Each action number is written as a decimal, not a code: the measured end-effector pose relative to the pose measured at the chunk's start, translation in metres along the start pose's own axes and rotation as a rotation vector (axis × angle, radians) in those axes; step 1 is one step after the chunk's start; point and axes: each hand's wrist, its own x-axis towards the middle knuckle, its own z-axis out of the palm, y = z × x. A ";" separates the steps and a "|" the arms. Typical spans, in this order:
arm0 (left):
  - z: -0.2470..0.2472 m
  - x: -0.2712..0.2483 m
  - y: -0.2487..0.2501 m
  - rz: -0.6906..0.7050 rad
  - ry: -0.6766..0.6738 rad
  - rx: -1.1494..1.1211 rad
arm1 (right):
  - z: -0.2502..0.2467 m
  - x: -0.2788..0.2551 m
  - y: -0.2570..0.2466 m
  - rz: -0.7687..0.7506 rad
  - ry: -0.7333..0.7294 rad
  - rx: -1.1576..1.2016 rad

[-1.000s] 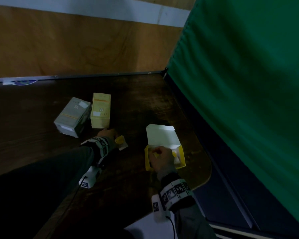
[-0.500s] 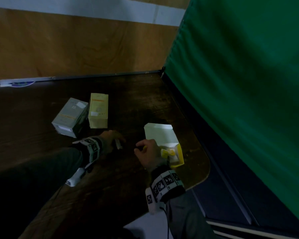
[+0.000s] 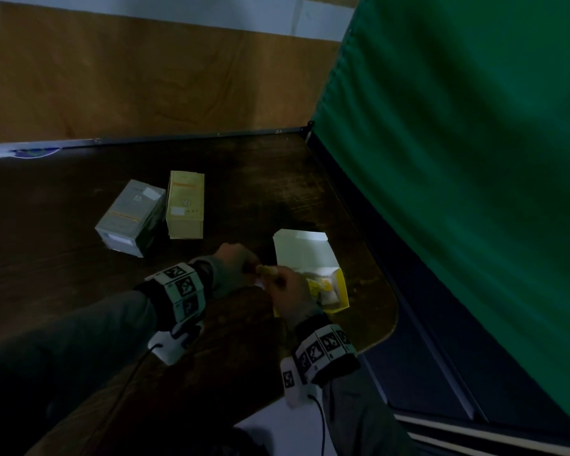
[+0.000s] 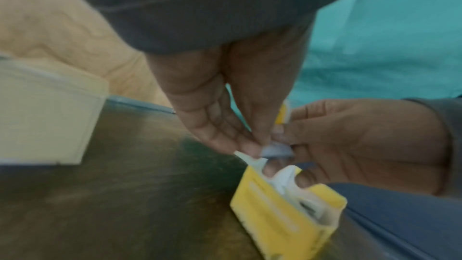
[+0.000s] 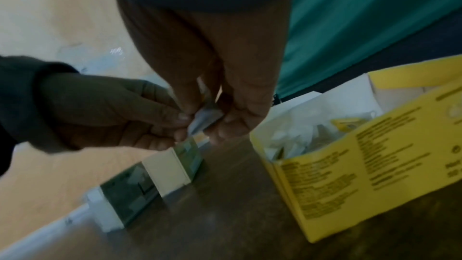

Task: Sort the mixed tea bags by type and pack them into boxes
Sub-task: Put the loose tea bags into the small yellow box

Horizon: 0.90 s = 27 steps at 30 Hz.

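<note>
A small tea bag (image 3: 266,269) with a yellow tag is held between both hands just left of the open yellow box (image 3: 343,284). My left hand (image 3: 252,266) pinches it from the left and my right hand (image 3: 278,274) pinches it from the right. In the left wrist view the left hand (image 4: 250,145) and right hand (image 4: 287,137) meet on the pale tea bag (image 4: 276,149), above the yellow box (image 4: 282,215). In the right wrist view the tea bag (image 5: 205,120) shows between the fingers, and the yellow box (image 5: 350,165) holds several tea bags (image 5: 295,139).
A closed grey-green box (image 3: 129,218) and a closed pale yellow box (image 3: 185,205) lie side by side farther back on the dark wooden table (image 3: 63,258). A green curtain (image 3: 458,159) hangs along the table's right edge. A wooden wall panel (image 3: 145,77) rises behind.
My right hand left the yellow box and moved left. My left hand came right with its tea bag. Both hands now pinch the tea bag beside the box.
</note>
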 end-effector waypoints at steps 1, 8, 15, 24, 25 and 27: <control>-0.001 -0.002 0.003 -0.005 0.025 -0.026 | -0.003 0.000 -0.001 -0.018 0.035 0.025; 0.008 0.011 0.011 -0.070 -0.056 -0.091 | -0.074 0.007 0.030 0.252 0.231 -0.203; 0.029 0.044 0.024 -0.288 -0.024 -0.395 | -0.095 0.012 0.037 0.407 0.145 -0.379; 0.037 0.034 0.028 0.014 0.246 -0.757 | -0.128 0.032 0.052 0.467 0.279 0.264; 0.037 0.029 0.027 0.071 0.259 -0.670 | -0.129 0.031 0.053 0.482 0.302 0.431; 0.037 0.018 0.026 0.158 0.261 -0.479 | -0.129 0.025 0.057 0.486 0.318 0.569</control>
